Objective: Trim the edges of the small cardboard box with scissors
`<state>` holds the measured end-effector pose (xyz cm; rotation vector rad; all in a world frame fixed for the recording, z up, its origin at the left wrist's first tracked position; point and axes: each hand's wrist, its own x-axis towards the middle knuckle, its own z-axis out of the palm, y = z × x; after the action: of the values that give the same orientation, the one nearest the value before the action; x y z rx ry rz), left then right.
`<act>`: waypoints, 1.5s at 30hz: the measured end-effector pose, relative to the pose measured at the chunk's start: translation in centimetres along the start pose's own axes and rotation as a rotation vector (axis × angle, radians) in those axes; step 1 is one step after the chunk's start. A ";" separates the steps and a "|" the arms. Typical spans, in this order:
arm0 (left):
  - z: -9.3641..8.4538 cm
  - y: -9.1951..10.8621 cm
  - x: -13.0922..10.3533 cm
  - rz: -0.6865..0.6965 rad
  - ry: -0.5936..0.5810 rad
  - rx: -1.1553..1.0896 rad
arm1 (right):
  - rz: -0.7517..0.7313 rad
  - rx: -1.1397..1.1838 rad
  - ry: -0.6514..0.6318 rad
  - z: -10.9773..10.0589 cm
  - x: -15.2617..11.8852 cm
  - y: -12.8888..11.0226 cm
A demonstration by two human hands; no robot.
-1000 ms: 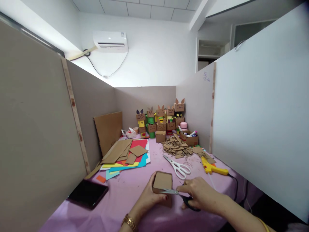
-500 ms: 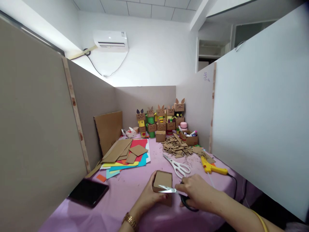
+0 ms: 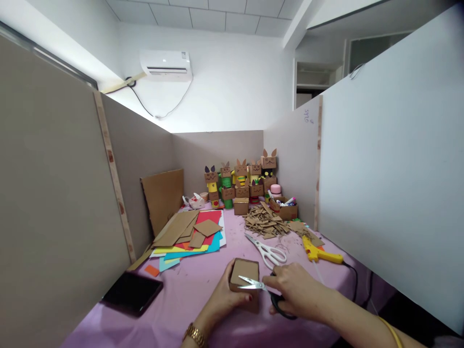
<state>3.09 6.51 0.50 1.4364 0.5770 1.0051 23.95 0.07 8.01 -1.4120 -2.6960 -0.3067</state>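
Observation:
My left hand grips a small brown cardboard box from its left side, thumb across the near face. In my right hand are black-handled scissors, whose parted blades point left over the box's front edge. White-handled scissors lie on the purple cloth just beyond the box. Whether the blades touch the cardboard, I cannot tell.
A phone-like black tablet lies at left, below coloured paper and cardboard sheets. Cardboard scraps, a yellow glue gun with its cord, and a box of pens are right. Cardboard animal figures stand behind.
The black-handled scissors' blades have opened slightly wider. The view has tilted up a little, and both hands keep their holds.

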 end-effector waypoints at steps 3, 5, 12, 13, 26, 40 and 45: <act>0.1 0.1 -0.1 0.003 -0.003 -0.006 | -0.025 -0.006 -0.006 -0.6 0.1 -0.3; 0.2 0.1 -0.2 0.004 0.005 -0.003 | -0.049 -0.029 -0.022 -0.8 0.3 -0.4; 0.3 0.2 0.0 0.021 0.002 -0.006 | -0.074 -0.095 -0.071 -1.0 0.6 -0.3; 0.3 0.1 0.0 0.022 0.002 -0.004 | -0.076 -0.095 -0.075 -0.9 0.7 -0.3; -0.1 0.0 -0.1 0.016 -0.019 0.012 | -0.068 -0.085 -0.085 -0.4 1.0 0.1; 0.3 0.3 -0.1 0.032 -0.006 0.020 | -0.086 -0.089 -0.073 -0.7 1.3 -0.5; 0.0 0.0 -0.1 0.033 0.003 0.034 | -0.092 -0.090 -0.064 -0.1 1.4 -0.2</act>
<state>3.08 6.43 0.46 1.4784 0.5770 1.0280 23.03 1.03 8.35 -1.3442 -2.8381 -0.4006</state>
